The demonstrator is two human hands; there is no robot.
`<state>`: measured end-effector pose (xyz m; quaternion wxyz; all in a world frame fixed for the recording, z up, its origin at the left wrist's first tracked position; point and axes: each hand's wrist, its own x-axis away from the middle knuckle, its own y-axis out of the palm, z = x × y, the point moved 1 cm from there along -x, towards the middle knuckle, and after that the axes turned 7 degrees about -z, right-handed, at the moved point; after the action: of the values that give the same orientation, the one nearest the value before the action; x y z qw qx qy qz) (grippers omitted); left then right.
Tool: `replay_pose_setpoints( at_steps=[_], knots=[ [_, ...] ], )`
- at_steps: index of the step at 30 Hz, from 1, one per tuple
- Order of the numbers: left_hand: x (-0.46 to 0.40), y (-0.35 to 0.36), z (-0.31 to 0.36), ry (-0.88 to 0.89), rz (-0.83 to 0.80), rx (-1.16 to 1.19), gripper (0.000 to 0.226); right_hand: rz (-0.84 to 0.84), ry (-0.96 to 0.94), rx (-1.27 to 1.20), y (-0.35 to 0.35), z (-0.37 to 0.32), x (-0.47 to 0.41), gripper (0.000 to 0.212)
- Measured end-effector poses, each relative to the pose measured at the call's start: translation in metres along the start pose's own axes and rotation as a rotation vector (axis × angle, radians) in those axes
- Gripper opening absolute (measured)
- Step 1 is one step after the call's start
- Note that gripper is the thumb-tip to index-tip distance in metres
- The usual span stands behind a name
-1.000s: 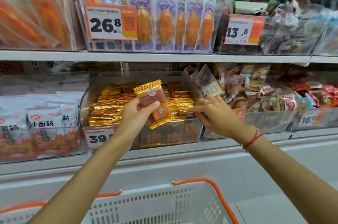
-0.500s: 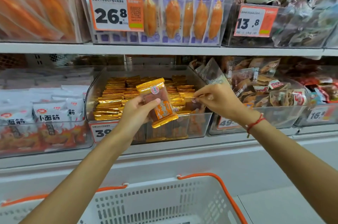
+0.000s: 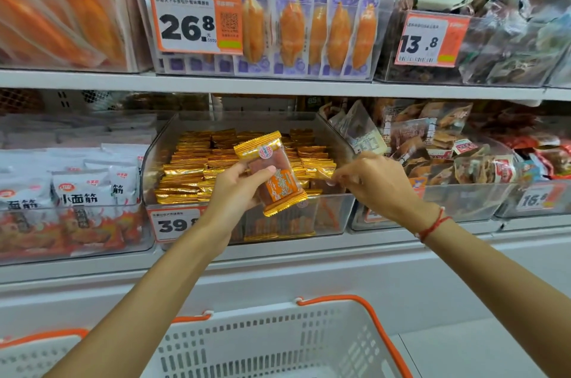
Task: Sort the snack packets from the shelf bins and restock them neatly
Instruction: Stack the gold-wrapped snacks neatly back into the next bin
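Head view: the left hand keeps its grip clamped on an orange snack packet, long axis tilted, just above the clear bin of gold packets. The right hand, nearer the bin's right side, seems to pinch a gold packet's edge.

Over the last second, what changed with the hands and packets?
The right hand rose from the gold packets in the clear bin and now pinches the gold edge of one at its fingertips; whether it is lifted free is unclear. The view also tilted slightly. The left hand holds the same orange packet upright over the bin. The white basket stays below.
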<state>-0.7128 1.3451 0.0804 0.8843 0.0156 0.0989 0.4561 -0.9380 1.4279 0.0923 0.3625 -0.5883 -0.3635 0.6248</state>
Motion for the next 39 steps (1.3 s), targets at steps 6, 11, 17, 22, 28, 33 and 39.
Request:
replay_pose_setpoints(
  at_steps=[6, 11, 17, 22, 28, 33, 39],
  knots=[
    [-0.005, 0.011, 0.002, -0.007, -0.006, -0.008, 0.027, -0.233, -0.113, 0.216, 0.002, 0.012, 0.014, 0.031],
    [-0.007, 0.031, 0.007, 0.03, -0.037, -0.046, 0.02, -0.142, 0.102, -0.026, 0.002, -0.015, 0.006, 0.03],
    [-0.016, 0.047, 0.02, 0.185, -0.212, -0.294, 0.021, -0.049, 0.155, -0.901, -0.045, -0.028, -0.002, 0.036],
    [-0.036, 0.047, 0.004, 0.237, -0.202, -0.852, 0.043, 0.217, 0.307, -0.743, -0.044, 0.0, 0.017, 0.027],
    [-0.032, 0.028, -0.017, 0.526, -0.354, -1.534, 0.029, 0.175, 0.216, -0.907, -0.028, 0.007, 0.032, 0.041],
    [-0.036, 0.01, -0.021, 0.542, -0.311, -1.482, 0.028, 0.217, 0.155, -0.647, -0.009, 0.006, 0.017, 0.04],
    [-0.035, 0.012, -0.018, 0.396, -0.281, -1.459, 0.028, -0.039, -0.012, -0.168, 0.0, 0.002, 0.01, 0.021]
  ],
)
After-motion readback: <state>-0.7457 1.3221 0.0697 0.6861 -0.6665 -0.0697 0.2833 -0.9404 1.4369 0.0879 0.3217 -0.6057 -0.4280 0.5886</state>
